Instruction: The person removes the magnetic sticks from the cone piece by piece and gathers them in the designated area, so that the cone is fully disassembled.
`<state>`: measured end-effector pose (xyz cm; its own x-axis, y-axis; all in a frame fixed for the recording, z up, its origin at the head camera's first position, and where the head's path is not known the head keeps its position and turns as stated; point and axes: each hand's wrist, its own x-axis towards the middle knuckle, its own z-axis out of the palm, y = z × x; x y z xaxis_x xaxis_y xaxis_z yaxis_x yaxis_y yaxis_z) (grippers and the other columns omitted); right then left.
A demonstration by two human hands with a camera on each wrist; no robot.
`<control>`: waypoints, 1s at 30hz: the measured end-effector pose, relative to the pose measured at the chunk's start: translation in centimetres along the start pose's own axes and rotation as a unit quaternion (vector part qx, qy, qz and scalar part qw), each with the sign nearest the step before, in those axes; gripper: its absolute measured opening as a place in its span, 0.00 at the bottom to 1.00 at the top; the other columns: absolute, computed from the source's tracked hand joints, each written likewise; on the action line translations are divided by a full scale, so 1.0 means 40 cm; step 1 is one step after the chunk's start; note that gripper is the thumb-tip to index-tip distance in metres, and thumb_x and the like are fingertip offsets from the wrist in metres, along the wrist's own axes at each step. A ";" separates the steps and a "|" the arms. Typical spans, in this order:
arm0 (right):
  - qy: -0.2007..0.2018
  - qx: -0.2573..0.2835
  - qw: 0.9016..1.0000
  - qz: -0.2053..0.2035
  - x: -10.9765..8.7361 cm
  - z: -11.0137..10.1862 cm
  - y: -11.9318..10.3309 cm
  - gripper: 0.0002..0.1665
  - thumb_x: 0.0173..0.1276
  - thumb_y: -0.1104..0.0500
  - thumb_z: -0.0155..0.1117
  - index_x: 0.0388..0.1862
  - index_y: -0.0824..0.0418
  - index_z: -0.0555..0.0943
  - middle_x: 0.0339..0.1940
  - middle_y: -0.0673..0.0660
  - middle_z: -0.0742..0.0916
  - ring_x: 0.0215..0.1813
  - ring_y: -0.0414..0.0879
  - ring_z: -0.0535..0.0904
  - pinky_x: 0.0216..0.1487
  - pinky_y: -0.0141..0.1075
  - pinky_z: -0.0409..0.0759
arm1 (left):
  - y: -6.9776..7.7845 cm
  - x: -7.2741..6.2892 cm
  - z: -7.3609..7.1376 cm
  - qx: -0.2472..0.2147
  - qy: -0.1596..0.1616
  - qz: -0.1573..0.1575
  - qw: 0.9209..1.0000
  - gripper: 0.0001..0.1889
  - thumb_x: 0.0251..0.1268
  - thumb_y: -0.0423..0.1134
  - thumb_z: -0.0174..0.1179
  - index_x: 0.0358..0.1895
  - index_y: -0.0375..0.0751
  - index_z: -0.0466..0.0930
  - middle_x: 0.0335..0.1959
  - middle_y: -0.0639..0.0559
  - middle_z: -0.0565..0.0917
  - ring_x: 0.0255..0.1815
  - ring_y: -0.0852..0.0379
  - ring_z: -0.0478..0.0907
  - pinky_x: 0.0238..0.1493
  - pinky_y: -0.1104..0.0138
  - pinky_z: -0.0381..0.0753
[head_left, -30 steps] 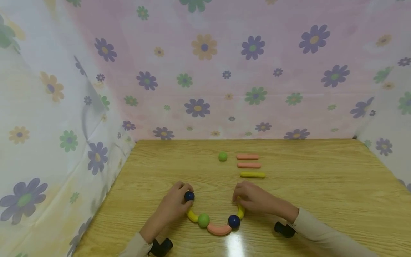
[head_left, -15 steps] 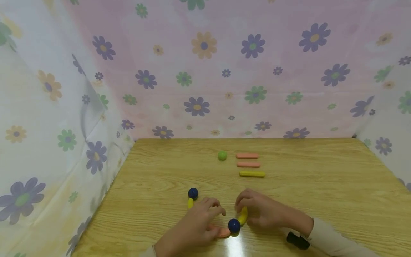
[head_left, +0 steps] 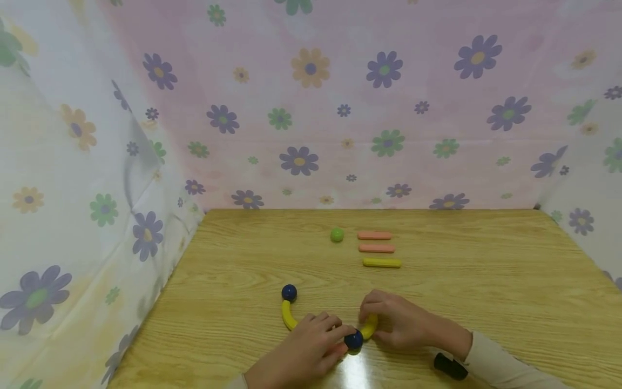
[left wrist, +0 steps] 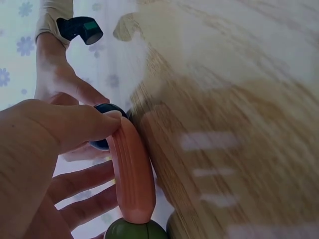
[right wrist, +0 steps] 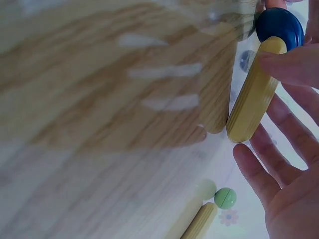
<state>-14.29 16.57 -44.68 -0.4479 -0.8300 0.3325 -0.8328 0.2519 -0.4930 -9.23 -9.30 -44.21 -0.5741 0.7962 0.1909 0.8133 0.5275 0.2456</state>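
On the wooden table lies a chain of curved rods and balls. My left hand [head_left: 308,348] holds the curved orange rod [left wrist: 134,172], its thumb at the rod's end and its fingertips at a blue ball [head_left: 353,340]. A green ball [left wrist: 135,231] joins that rod's other end; in the head view the hand hides it. My right hand [head_left: 405,322] pinches the curved yellow rod [right wrist: 253,97], which meets the blue ball, its thumb near the joint. Leftward, another curved yellow rod [head_left: 288,315] leads up to a second blue ball [head_left: 289,293].
Farther back on the table [head_left: 233,243] lie a loose green ball [head_left: 337,234], two straight orange rods [head_left: 374,235] and a straight yellow rod [head_left: 382,263]. Flowered cloth [head_left: 340,124] stands behind and along the sides.
My left hand has left the far-left blue ball and moved right and nearer to me, onto the orange rod. My right hand has shifted slightly right and nearer, still at its yellow rod.
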 end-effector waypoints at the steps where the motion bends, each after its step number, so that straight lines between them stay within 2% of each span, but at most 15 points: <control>1: 0.000 -0.001 1.000 0.000 -0.001 0.001 0.001 0.19 0.53 0.66 0.71 0.41 0.49 0.78 0.44 0.43 0.78 0.46 0.36 0.72 0.45 0.35 0.77 | 0.000 0.000 -0.001 0.002 -0.001 -0.001 1.000 0.17 0.74 0.47 0.48 0.62 0.55 0.72 0.47 0.62 0.76 0.48 0.65 0.71 0.42 0.71 0.71; 6: -0.003 -0.001 1.000 0.004 -0.007 0.001 0.002 0.20 0.52 0.66 0.71 0.41 0.48 0.78 0.42 0.42 0.78 0.44 0.36 0.71 0.43 0.33 0.76 | -0.004 0.000 -0.002 0.006 -0.008 0.001 1.000 0.18 0.74 0.48 0.48 0.64 0.57 0.70 0.47 0.63 0.77 0.47 0.66 0.72 0.41 0.71 0.72; 13: -0.015 0.019 1.000 0.020 -0.015 -0.002 -0.002 0.20 0.52 0.65 0.72 0.40 0.45 0.78 0.38 0.40 0.78 0.38 0.36 0.70 0.38 0.29 0.73 | -0.001 -0.001 -0.001 0.021 0.001 0.009 1.000 0.17 0.73 0.48 0.49 0.62 0.55 0.72 0.42 0.63 0.77 0.41 0.67 0.72 0.38 0.72 0.69; 19: -0.028 0.020 0.999 0.027 -0.020 0.003 -0.004 0.19 0.52 0.63 0.73 0.37 0.44 0.78 0.35 0.39 0.77 0.35 0.37 0.68 0.36 0.27 0.70 | 0.000 0.004 -0.003 0.011 -0.019 -0.004 1.000 0.17 0.73 0.47 0.49 0.62 0.56 0.72 0.38 0.66 0.76 0.35 0.70 0.69 0.35 0.74 0.66; 25: -0.019 0.014 1.000 0.016 -0.021 0.010 -0.002 0.19 0.49 0.63 0.74 0.36 0.46 0.78 0.34 0.40 0.77 0.34 0.36 0.67 0.35 0.26 0.70 | 0.000 0.004 -0.001 0.003 -0.021 -0.012 1.000 0.17 0.74 0.47 0.47 0.62 0.57 0.72 0.39 0.66 0.77 0.39 0.69 0.73 0.37 0.71 0.69; 30: -0.014 0.010 0.999 0.028 -0.019 0.013 -0.005 0.19 0.49 0.63 0.74 0.36 0.45 0.78 0.33 0.39 0.77 0.34 0.35 0.68 0.34 0.26 0.70 | -0.003 0.004 0.001 0.006 -0.014 -0.012 1.000 0.17 0.74 0.46 0.48 0.62 0.57 0.72 0.41 0.65 0.78 0.41 0.68 0.74 0.40 0.69 0.72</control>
<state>-13.60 16.90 -45.24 -0.4843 -0.8283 0.2817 -0.7995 0.2882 -0.5271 -9.42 -9.21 -44.26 -0.5911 0.7908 0.1586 0.8001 0.5502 0.2390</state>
